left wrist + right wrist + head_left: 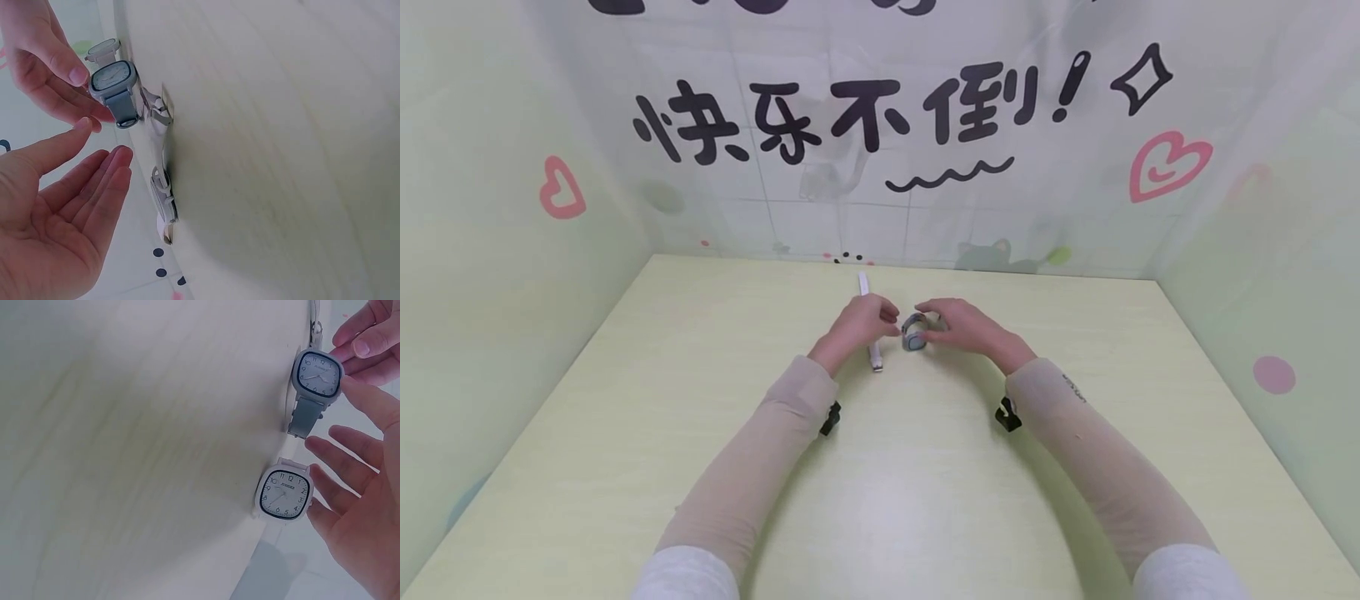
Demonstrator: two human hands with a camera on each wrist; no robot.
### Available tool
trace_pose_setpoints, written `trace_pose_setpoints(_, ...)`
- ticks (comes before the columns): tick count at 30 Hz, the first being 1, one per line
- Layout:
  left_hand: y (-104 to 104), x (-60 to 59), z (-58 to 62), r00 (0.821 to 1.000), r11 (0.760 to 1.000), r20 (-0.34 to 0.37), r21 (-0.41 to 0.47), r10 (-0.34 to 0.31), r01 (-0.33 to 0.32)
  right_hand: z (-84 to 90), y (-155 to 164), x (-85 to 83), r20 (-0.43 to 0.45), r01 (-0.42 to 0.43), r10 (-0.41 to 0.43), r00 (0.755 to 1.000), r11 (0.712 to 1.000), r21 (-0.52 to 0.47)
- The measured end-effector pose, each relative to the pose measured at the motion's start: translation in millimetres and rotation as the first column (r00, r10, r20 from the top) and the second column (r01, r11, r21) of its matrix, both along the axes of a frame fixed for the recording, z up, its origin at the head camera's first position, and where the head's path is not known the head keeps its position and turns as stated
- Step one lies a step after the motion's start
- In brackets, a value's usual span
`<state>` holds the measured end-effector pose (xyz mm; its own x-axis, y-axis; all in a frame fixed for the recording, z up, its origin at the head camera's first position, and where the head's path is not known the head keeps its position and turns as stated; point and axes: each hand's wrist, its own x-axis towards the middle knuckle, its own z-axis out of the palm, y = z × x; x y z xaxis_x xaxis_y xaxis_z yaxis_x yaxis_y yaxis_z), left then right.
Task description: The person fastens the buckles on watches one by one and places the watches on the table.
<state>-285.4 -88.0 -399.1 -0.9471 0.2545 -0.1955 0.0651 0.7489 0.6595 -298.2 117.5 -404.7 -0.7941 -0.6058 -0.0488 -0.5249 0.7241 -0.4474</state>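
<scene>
Head view: at bottom, pale bench (880, 492); at mid-frame, left hand (860, 323), loosely open, holding nothing, beside a stretched-out white watch (164, 195). Just right, looped and standing, a grey-blue watch (915, 341) within the relaxed spread of the right hand (964, 324) (no firm grip visible). Beyond, lower right in the right-wrist view, a second white watch (284, 492). Seemingly mostly arranged; perhaps only slight adjusting left.

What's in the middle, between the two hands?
A blue-grey watch is between the left hand and the right hand; the head view shows it.
</scene>
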Motion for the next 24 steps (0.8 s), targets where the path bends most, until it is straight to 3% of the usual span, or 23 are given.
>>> trace_pose_setpoints(24, -19.9, -11.1, 16.0, 0.998, 0.999, -0.061, -0.019, 0.025, -0.026, 12.4, -22.2, 5.2, -0.03, -0.003, 0.003, 1.0, 1.0, 0.006)
